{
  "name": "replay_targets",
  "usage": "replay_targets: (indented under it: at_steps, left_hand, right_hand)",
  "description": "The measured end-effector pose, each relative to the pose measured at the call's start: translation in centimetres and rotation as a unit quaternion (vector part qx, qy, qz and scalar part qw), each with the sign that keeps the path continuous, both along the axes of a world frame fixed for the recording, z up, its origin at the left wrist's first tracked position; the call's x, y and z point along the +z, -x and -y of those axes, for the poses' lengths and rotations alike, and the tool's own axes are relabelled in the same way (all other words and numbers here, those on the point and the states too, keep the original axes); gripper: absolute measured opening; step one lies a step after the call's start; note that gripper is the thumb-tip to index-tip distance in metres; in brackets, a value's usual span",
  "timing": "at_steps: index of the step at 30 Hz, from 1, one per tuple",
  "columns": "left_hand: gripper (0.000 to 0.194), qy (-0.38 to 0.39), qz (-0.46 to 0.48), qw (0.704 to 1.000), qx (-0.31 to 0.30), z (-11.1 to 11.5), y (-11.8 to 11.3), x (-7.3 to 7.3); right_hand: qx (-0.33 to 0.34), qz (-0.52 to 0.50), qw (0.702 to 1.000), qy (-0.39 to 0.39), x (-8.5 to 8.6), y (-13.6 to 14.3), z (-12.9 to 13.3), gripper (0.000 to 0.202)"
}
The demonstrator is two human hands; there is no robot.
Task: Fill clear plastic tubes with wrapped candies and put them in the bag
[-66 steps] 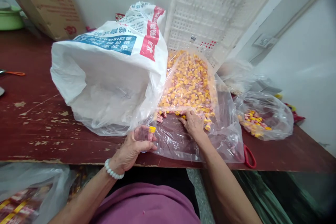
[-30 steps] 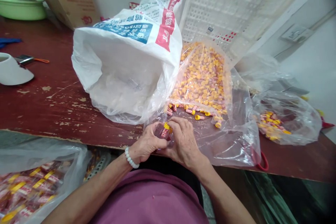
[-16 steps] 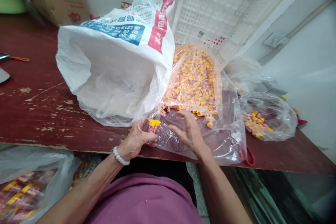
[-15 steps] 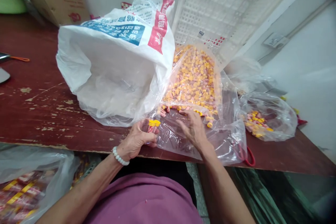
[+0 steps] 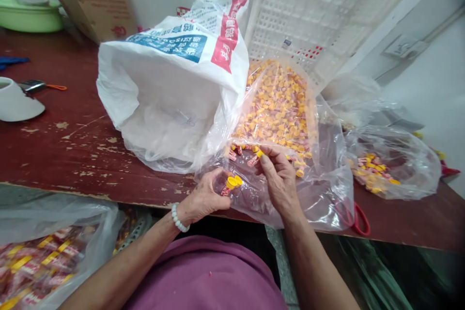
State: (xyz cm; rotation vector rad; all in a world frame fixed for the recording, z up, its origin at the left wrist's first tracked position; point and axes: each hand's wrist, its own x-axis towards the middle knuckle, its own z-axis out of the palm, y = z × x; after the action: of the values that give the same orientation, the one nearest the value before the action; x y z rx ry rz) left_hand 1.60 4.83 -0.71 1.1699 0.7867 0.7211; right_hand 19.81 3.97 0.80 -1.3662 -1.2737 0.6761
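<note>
My left hand, with a beaded bracelet at the wrist, is closed around small yellow-capped tubes near the table's front edge. To its right, my right hand pinches one small red-and-white tube by its yellow cap, just over the mouth of a clear plastic bag. Many more yellow-capped tubes fill that bag, and a few lie loose at its opening. The clear plastic spreads under my right hand.
A large white sack gapes open at the left. Behind stands a white crate. A smaller clear bag and red scissors handles are at the right. A bag of packed tubes sits below the table.
My right hand has closed its fingers on a tube at the bag's mouth. My left hand, still holding its tubes, has tilted them to the right. The view has shifted slightly left.
</note>
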Motion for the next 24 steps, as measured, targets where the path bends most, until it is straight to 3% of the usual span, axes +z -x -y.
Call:
replay_targets:
  at_steps: [2, 4, 9, 12, 17, 20, 24]
  left_hand:
    - [0.043, -0.019, -0.003, 1.0, -0.022, 0.2, -0.1, 0.2]
    - [0.042, -0.027, -0.008, 0.998, -0.047, 0.3, -0.1, 0.4]
    - [0.041, -0.025, 0.007, 0.997, -0.069, 0.4, 0.0, 0.7]
    - [0.04, -0.01, 0.038, 0.997, -0.065, 0.4, 0.2, 0.7]
    - [0.043, 0.05, 0.047, 0.995, -0.077, 0.5, 0.2, 0.6]
    - [0.037, 0.106, 0.068, 0.989, -0.082, 0.8, 0.1, 0.3]
    - [0.025, 0.137, 0.116, 0.978, -0.105, 1.3, -0.4, -0.1]
  right_hand:
    - [0.038, -0.057, 0.997, -0.029, 1.0, 1.9, 0.9, 0.029]
    - [0.063, -0.035, 0.997, -0.042, 1.3, 2.9, 1.5, 0.024]
    - [0.134, 0.147, 0.978, -0.057, 1.3, 2.1, 2.2, 0.015]
    - [0.186, 0.274, 0.94, -0.08, 1.9, 1.2, 2.5, 0.039]
    - [0.211, 0.398, 0.89, -0.064, 1.9, 1.0, 2.8, 0.084]
    - [0.205, 0.416, 0.885, -0.046, 0.9, 1.6, 2.9, 0.092]
    - [0.168, 0.398, 0.901, -0.045, -0.7, 2.5, 3.2, 0.09]
